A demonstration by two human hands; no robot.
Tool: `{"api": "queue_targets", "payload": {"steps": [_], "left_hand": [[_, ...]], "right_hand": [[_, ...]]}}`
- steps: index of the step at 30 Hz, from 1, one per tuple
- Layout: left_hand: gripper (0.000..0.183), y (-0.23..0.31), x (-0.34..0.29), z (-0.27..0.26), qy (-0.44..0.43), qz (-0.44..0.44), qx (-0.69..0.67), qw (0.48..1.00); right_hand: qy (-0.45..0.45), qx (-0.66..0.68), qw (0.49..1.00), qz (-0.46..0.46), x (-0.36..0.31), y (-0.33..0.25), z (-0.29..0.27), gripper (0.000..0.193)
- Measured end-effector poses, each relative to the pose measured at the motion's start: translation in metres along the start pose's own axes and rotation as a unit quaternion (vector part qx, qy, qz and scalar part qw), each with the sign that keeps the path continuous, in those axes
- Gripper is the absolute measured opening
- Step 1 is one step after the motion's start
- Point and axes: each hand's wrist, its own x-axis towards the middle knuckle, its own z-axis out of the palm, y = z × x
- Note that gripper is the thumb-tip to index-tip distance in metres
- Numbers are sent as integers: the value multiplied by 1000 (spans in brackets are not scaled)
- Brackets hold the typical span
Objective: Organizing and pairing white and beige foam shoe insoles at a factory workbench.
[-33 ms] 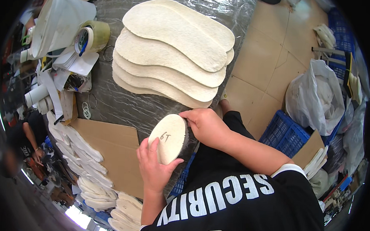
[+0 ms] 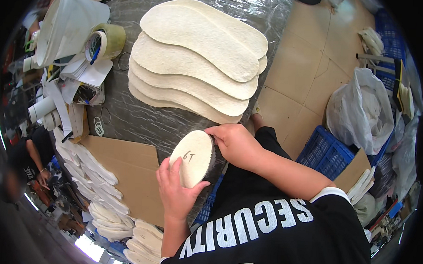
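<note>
A thick stack of cream felt insoles (image 2: 195,147) stands tilted above the near edge of the table, its top piece facing me with a handwritten mark. My left hand (image 2: 177,191) is closed round the near end, fingers on the face and thumb at the side. At the far right edge of the stack, my right hand (image 2: 237,144) has thumb and forefinger pinched together; its other fingers are curled under. Beyond both hands, several larger cream insoles (image 2: 201,38) lie in overlapping, fanned layers on the dark, film-covered table (image 2: 128,122).
A cardboard sheet (image 2: 130,175) covers the near left, beside rows of insoles (image 2: 91,169). Tape rolls (image 2: 110,42), papers and a white bucket (image 2: 75,25) crowd the left. Blue crates (image 2: 325,154) and a plastic sack (image 2: 361,109) stand right. Another person's hand (image 2: 43,177) shows far left.
</note>
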Motion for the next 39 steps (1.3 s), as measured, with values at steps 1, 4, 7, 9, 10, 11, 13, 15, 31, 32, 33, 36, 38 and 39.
{"api": "queue_targets", "payload": {"steps": [1,4,7,9,10,11,13,15,31,32,33,36,38,39], "left_hand": [[89,1,0,0,-1,-1,1,1000],[89,1,-1,1,-4,-3,5,1000],[89,1,-1,3,-3,-2,6,1000],[89,1,-1,4,-6,-11,5,1000],[90,2,-2,4,-9,-22,4,1000],[90,1,-1,5,-9,-22,5,1000],[90,1,-1,6,-7,-16,9,1000],[89,1,0,5,-8,-16,11,1000],[89,3,3,9,-10,-3,24,1000],[89,5,3,8,-8,-8,23,1000],[89,6,3,6,-9,-7,28,1000],[89,6,2,6,-10,-8,26,1000],[89,6,0,6,-12,-15,23,1000],[89,6,0,5,-17,-12,22,1000]], "right_hand": [[0,0,1000,0,0,1,0,23],[3,9,1000,-2,-1,3,2,23],[2,12,1000,-5,-1,2,0,23],[4,18,1000,-2,-2,1,-1,23],[4,18,1000,-3,-2,2,-1,23],[1,15,1000,-4,-2,2,0,23],[-2,12,1000,-5,-2,3,-1,23],[-15,14,1000,-5,-2,3,-1,28],[19,-12,997,-76,-6,6,0,37],[-17,-10,999,-34,-10,3,-5,40],[-56,-6,998,6,-10,-4,-9,44],[-106,-136,985,-19,-19,-20,-15,56],[-168,-169,971,-23,-18,-27,-18,73],[-148,-214,960,-104,-14,-33,-20,78]]}}
